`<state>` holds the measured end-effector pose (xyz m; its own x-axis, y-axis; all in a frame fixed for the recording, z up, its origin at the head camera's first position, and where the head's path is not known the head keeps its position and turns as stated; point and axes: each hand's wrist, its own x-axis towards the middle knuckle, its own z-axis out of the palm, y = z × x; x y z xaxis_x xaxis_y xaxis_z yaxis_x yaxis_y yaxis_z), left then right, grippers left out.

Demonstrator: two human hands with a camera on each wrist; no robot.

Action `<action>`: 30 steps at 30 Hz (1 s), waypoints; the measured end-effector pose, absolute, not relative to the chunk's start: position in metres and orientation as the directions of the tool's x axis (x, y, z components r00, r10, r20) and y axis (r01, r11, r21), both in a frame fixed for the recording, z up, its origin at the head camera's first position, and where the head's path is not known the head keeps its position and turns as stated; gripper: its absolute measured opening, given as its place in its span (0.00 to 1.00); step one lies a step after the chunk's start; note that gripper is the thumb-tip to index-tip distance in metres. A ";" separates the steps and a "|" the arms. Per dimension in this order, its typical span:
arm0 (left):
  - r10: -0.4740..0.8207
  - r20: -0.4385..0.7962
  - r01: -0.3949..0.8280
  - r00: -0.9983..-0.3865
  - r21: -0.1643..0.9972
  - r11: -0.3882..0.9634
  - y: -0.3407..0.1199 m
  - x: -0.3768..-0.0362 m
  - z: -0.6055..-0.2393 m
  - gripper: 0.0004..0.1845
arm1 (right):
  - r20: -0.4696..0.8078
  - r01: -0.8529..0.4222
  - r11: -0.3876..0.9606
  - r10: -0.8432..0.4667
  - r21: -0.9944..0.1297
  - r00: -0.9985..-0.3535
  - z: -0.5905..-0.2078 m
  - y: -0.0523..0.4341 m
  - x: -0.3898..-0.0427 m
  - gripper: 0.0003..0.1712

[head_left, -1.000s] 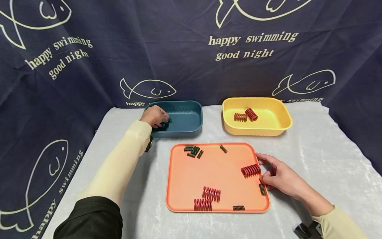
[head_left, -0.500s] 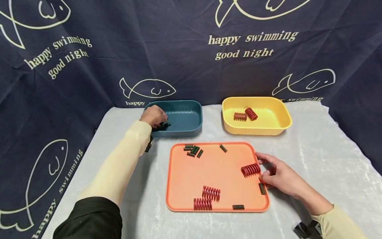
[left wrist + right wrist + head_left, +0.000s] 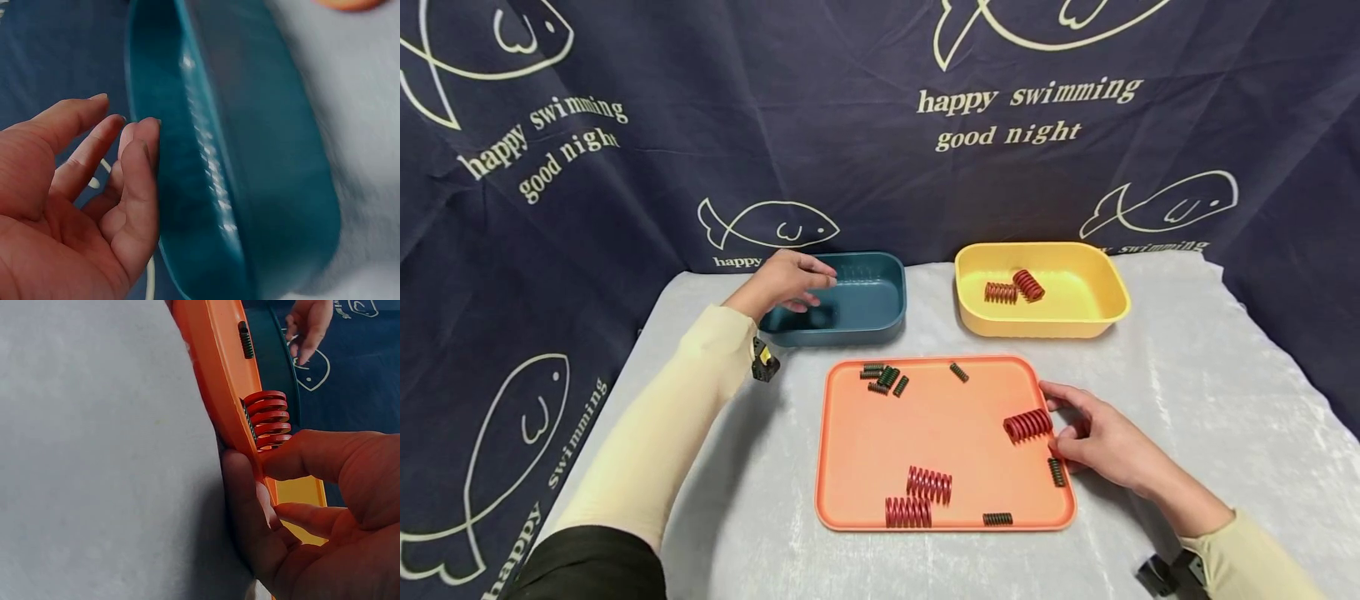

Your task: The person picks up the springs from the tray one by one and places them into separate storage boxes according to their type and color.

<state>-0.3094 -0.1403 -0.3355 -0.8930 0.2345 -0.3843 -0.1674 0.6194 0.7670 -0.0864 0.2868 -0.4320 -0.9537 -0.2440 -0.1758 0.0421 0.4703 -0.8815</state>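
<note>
My left hand (image 3: 790, 282) hovers over the left end of the dark teal bin (image 3: 868, 332), its fingers loosely bent and apart. In the left wrist view nothing lies between those fingers (image 3: 142, 181). Shadow darkens the bin's floor below, so I cannot tell what lies there. My right hand (image 3: 1105, 440) pinches the right rim of the orange tray (image 3: 880, 442), thumb on top and fingers underneath. Close to that thumb lie a thick red spring (image 3: 1027, 426) and a small dark green spring (image 3: 1056, 472). More green springs (image 3: 887, 377) cluster at the tray's far left corner.
A yellow bin (image 3: 1078, 327) holding two red springs (image 3: 1015, 287) stands at the back right. Two red springs (image 3: 917, 497) and a green spring (image 3: 997, 518) lie near the tray's front edge; another green spring (image 3: 958, 372) lies at the back. A dark fish-print curtain (image 3: 880, 167) hangs behind.
My left hand has let go of a small dark spring inside the teal bin and lifted up, its fingers spreading. My right hand keeps its hold on the tray rim.
</note>
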 end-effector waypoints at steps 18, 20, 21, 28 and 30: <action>0.477 -0.233 0.048 -0.848 0.862 0.505 -0.084 -0.252 -0.309 0.14 | -0.194 0.064 0.464 -0.239 -0.883 -0.951 -0.432 0.287 -0.086 0.46; 0.500 -0.229 0.069 -0.835 0.858 0.509 -0.075 -0.246 -0.310 0.14 | -0.195 0.064 0.464 -0.240 -0.883 -0.951 -0.432 0.287 -0.086 0.46; 0.511 -0.227 0.082 -0.829 0.855 0.512 -0.071 -0.244 -0.311 0.13 | -0.195 0.062 0.466 -0.242 -0.883 -0.951 -0.432 0.287 -0.086 0.45; 0.574 -0.205 0.138 -0.793 0.857 0.496 -0.045 -0.229 -0.329 0.12 | -0.198 0.069 0.459 -0.239 -0.886 -0.951 -0.431 0.287 -0.086 0.45; 0.590 -0.210 0.145 -0.780 0.856 0.497 -0.038 -0.226 -0.338 0.12 | -0.197 0.067 0.461 -0.239 -0.885 -0.951 -0.430 0.288 -0.087 0.45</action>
<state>-0.2260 -0.0376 -0.3381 -0.7799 0.5896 -0.2103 0.1451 0.4971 0.8555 -0.0865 0.2875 -0.4304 -0.9508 -0.2390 -0.1970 0.0673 0.4614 -0.8847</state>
